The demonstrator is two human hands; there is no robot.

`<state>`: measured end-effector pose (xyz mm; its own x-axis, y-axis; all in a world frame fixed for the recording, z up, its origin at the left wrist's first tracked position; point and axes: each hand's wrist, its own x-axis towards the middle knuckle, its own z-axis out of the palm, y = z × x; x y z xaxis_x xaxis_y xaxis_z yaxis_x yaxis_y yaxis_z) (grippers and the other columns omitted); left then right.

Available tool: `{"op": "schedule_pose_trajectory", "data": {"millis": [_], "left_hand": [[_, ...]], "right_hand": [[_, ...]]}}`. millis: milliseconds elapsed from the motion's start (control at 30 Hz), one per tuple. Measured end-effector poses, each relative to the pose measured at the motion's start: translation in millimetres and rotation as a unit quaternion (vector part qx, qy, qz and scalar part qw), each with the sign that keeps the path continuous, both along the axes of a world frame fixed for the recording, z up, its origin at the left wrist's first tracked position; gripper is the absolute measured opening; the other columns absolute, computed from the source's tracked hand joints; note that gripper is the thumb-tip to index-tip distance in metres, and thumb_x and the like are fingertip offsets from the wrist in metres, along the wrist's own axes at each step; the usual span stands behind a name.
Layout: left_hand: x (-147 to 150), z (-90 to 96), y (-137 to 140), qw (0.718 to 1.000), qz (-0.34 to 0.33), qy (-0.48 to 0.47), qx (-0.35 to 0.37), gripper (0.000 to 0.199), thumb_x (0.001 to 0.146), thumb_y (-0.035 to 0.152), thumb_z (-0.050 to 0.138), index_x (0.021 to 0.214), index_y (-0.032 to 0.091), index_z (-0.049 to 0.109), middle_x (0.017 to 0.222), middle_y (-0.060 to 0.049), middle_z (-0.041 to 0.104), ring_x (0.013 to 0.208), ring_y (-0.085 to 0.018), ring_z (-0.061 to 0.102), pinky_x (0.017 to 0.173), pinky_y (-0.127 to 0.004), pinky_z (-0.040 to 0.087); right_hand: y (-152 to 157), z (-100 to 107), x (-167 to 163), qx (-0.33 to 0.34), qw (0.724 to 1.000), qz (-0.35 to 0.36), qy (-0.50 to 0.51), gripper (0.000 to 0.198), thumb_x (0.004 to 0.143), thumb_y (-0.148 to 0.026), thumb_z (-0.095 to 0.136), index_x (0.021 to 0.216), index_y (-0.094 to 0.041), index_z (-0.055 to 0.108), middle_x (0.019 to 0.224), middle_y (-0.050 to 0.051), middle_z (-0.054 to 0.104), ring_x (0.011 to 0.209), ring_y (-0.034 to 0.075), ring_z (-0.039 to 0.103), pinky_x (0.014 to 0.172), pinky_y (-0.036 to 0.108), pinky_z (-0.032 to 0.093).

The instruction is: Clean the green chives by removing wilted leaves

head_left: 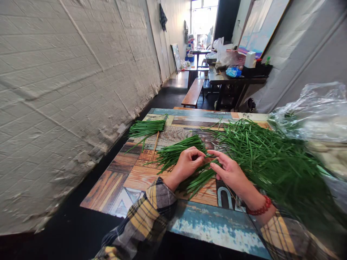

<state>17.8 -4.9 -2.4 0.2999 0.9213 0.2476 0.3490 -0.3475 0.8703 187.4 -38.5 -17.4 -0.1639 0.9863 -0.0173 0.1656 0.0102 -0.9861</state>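
Observation:
Both my hands are over a patterned wooden-look table, working at long green chives. My left hand (188,163) is closed in a pinch at the near ends of a chive bundle (179,151); the exact stalk in its fingertips is too small to make out. My right hand (230,173) meets it, index finger and thumb stretched out with a gap between them. Under it more chives (199,182) slant toward me. A thin stick shows partly below the right palm. At the far left lies another chive bundle (148,127), with thin wooden skewers (155,146) sticking out toward me.
A large loose heap of chives (265,151) covers the table's right side. Beside it stands a clear plastic bag (320,112) with pale contents. Beyond the table are a wooden bench (193,92) and a cluttered dark table (222,77). A white brick-patterned wall (67,90) runs along the left.

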Motion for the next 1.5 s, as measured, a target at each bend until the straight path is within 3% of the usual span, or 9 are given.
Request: {"op": "schedule_pose_trajectory", "data": {"millis": [300,567,900,1167,1333,1500], "left_hand": [[1,-9.0,-3,0.982,-0.013,0.087,0.167,0.015,0.084,0.011,0.053,0.083,0.014,0.068,0.079,-0.004,0.057,0.074,-0.012,0.054,0.065,-0.022,0.041],[-3,-1.5,-10,0.93,-0.02,0.252,0.266,0.027,0.093,0.021,0.041,0.076,0.014,0.061,0.077,-0.005,0.054,0.071,-0.014,0.05,0.063,-0.025,0.04],[1,-6.2,-9,0.963,-0.025,0.155,0.217,0.016,0.09,0.017,0.048,0.083,0.015,0.063,0.08,-0.004,0.055,0.074,-0.012,0.053,0.064,-0.023,0.043],[0,-3.1,-10,0.942,-0.03,0.209,0.261,0.023,0.092,0.018,0.043,0.082,0.015,0.063,0.08,-0.005,0.055,0.074,-0.013,0.052,0.066,-0.024,0.043],[0,-3.1,-11,0.935,-0.042,0.222,0.273,0.025,0.092,0.018,0.042,0.08,0.015,0.063,0.079,-0.005,0.055,0.073,-0.013,0.051,0.065,-0.024,0.043],[1,-2.7,-13,0.954,-0.062,0.173,0.239,0.021,0.091,0.018,0.045,0.083,0.015,0.065,0.083,-0.006,0.058,0.076,-0.013,0.054,0.067,-0.024,0.045]], "right_hand": [[0,-4,2,0.01,1.0,0.001,-0.017,0.042,0.082,-0.03,0.056,0.123,-0.022,0.053,0.082,0.0,0.056,0.042,0.005,0.047,0.043,0.022,0.041],[0,-6,1,0.015,1.0,0.001,-0.024,0.036,0.084,-0.029,0.055,0.119,-0.021,0.053,0.081,-0.001,0.057,0.042,0.005,0.048,0.042,0.022,0.04],[0,-3,1,0.017,1.0,-0.001,-0.014,0.029,0.084,-0.03,0.054,0.111,-0.02,0.052,0.089,0.002,0.06,0.043,0.005,0.048,0.044,0.022,0.041],[0,-4,0,0.021,1.0,-0.006,-0.005,0.03,0.084,-0.029,0.055,0.113,-0.021,0.05,0.082,-0.001,0.057,0.045,0.007,0.049,0.043,0.022,0.043],[1,-7,0,0.029,1.0,-0.005,0.0,0.036,0.084,-0.031,0.056,0.119,-0.023,0.047,0.088,0.001,0.059,0.054,0.009,0.053,0.047,0.022,0.047],[3,-10,2,0.036,0.999,0.002,0.012,0.039,0.085,-0.034,0.057,0.121,-0.024,0.046,0.087,0.001,0.058,0.06,0.011,0.053,0.048,0.022,0.049]]}}
